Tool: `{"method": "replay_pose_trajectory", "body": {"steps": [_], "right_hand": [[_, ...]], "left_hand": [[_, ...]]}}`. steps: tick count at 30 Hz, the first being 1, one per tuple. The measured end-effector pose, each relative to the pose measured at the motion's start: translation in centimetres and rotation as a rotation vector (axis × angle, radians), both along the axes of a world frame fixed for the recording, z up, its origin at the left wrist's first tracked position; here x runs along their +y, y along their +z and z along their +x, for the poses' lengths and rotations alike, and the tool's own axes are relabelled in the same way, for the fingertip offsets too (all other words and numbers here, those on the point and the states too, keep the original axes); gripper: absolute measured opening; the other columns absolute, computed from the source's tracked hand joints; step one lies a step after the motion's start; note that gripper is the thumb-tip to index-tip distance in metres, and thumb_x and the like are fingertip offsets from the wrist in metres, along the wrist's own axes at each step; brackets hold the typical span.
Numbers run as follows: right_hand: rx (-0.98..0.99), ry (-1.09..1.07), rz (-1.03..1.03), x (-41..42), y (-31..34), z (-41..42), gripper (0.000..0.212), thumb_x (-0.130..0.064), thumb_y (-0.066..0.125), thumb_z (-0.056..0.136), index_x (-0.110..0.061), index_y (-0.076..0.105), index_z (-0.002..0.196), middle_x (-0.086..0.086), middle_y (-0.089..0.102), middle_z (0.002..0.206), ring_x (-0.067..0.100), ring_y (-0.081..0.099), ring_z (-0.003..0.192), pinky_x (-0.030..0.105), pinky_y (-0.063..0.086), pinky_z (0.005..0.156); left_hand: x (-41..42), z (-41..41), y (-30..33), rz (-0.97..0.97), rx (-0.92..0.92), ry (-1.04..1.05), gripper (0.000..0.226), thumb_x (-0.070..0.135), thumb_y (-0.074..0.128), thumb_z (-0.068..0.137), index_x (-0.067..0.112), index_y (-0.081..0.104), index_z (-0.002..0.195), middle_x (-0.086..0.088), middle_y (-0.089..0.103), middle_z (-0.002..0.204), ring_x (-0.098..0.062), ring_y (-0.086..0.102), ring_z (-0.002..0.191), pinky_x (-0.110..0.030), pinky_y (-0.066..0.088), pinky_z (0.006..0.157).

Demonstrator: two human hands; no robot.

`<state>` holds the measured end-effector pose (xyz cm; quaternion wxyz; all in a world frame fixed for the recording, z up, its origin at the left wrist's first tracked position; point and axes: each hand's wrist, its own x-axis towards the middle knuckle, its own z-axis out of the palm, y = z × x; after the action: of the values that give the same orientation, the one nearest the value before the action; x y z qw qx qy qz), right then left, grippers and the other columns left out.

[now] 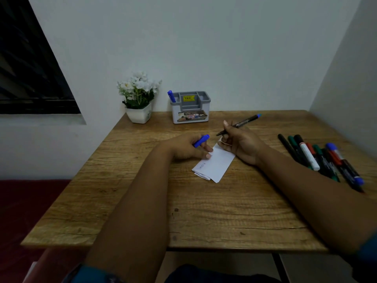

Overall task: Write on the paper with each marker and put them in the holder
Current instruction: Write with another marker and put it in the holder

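Fingertips of the left hand (184, 147) pressing down on the near-left corner of the folded paper (214, 164), other fingers curled round a blue cap (201, 140) that sticks out toward the right. Forearm stretched forward across the table (126, 201), wrist low. Right hand (239, 142) raised just beyond the paper's far end, thumb and fingers pinching an uncapped marker (238, 125) near its tip, point aimed left and hovering above the sheet, blue tail slanting up to the right. Some scribbled writing near the paper's left edge. Further right, a bunch of markers (318, 158) lying side by side. At the back, a grey holder (190, 108) with one blue marker (171, 96) standing in its left slot, flowerpot (138, 99) beside it.
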<state>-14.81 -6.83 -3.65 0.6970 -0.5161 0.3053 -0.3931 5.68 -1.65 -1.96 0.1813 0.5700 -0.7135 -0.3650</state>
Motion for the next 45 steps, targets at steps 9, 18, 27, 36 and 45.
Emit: {"method": "replay_pose_trajectory", "body": {"steps": [9, 18, 27, 36, 45], "right_hand": [[-0.18, 0.03, 0.113, -0.3, -0.2, -0.1, 0.03, -0.027, 0.036, 0.095, -0.012, 0.06, 0.086, 0.008, 0.067, 0.071, 0.017, 0.067, 0.07, 0.037, 0.058, 0.078], [-0.087, -0.063, 0.053, -0.3, -0.1, 0.1, 0.02, -0.023, 0.055, 0.098, -0.01, 0.063, 0.086, 0.009, 0.072, 0.08, 0.019, 0.069, 0.086, 0.04, 0.058, 0.086], [0.198, -0.02, -0.248, 0.6, -0.8, 0.8, 0.025, -0.026, 0.059, 0.095, -0.004, 0.07, 0.095, 0.006, 0.073, 0.09, 0.011, 0.068, 0.087, 0.024, 0.054, 0.086], [0.181, -0.057, -0.201, 0.1, -0.6, 0.8, 0.017, -0.025, 0.061, 0.094, -0.013, 0.071, 0.089, -0.004, 0.066, 0.075, 0.008, 0.059, 0.08, 0.029, 0.052, 0.091], [0.121, -0.045, -0.095, -0.5, -0.4, 0.4, 0.015, -0.026, 0.067, 0.089, -0.015, 0.073, 0.081, 0.002, 0.065, 0.08, 0.009, 0.06, 0.078, 0.022, 0.058, 0.08]], "left_hand": [[0.1, -0.6, 0.2, -0.014, -0.006, 0.033, 0.032, 0.025, 0.076, 0.082, 0.019, 0.059, 0.108, 0.014, 0.069, 0.111, -0.007, 0.058, 0.109, -0.038, 0.04, 0.104], [0.0, -1.6, 0.3, -0.14, -0.185, 0.118, 0.026, 0.055, 0.058, 0.089, 0.03, 0.052, 0.084, 0.008, 0.055, 0.083, -0.009, 0.049, 0.076, -0.029, 0.035, 0.063], [-0.8, -3.2, -1.3, -0.262, -0.289, 0.174, 0.032, 0.051, 0.034, 0.1, 0.022, 0.046, 0.1, 0.0, 0.054, 0.094, -0.009, 0.048, 0.077, -0.03, 0.034, 0.062], [-1.2, -2.9, -1.6, -0.457, -0.192, 0.17, 0.024, 0.037, 0.038, 0.102, 0.016, 0.041, 0.114, 0.002, 0.049, 0.092, -0.015, 0.046, 0.076, -0.028, 0.03, 0.056], [-0.8, -3.4, -1.3, -0.481, -0.117, 0.148, 0.018, 0.033, 0.04, 0.102, 0.016, 0.043, 0.104, -0.01, 0.061, 0.1, -0.023, 0.057, 0.086, -0.038, 0.043, 0.067]]}}
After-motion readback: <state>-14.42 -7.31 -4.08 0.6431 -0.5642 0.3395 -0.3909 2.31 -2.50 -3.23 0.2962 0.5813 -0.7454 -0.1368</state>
